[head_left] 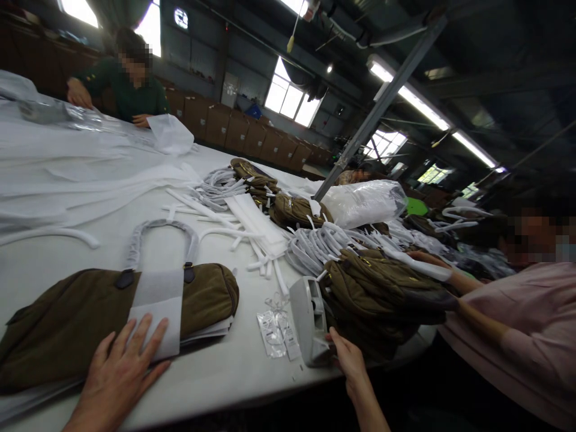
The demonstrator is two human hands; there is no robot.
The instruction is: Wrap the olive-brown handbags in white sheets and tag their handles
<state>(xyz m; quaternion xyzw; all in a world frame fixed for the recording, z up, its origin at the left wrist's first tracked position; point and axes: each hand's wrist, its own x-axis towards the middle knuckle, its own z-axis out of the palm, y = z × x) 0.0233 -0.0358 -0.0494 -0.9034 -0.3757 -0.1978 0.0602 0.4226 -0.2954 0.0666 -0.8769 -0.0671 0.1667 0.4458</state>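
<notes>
White worktop [243,375] spread wide! Co-worker in pink top [535,336], well right of olive bag, hands at heap of bags [378,294]. Olive bag [108,306] itself lying on worktop, white sheet [158,300] across its middle. Grey dispenser [306,321] right of bag. Left hand [119,360] on bag: grip released, fingers splayed over sheet. Right hand [347,357], right of bag, fingertips at dispenser; can't tell whether grip closes. Clear packets [272,335] just right of bag.

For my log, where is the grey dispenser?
In the head view, the dispenser sits right of lower centre, between clear packets and olive bags, beside the right hand.
</notes>
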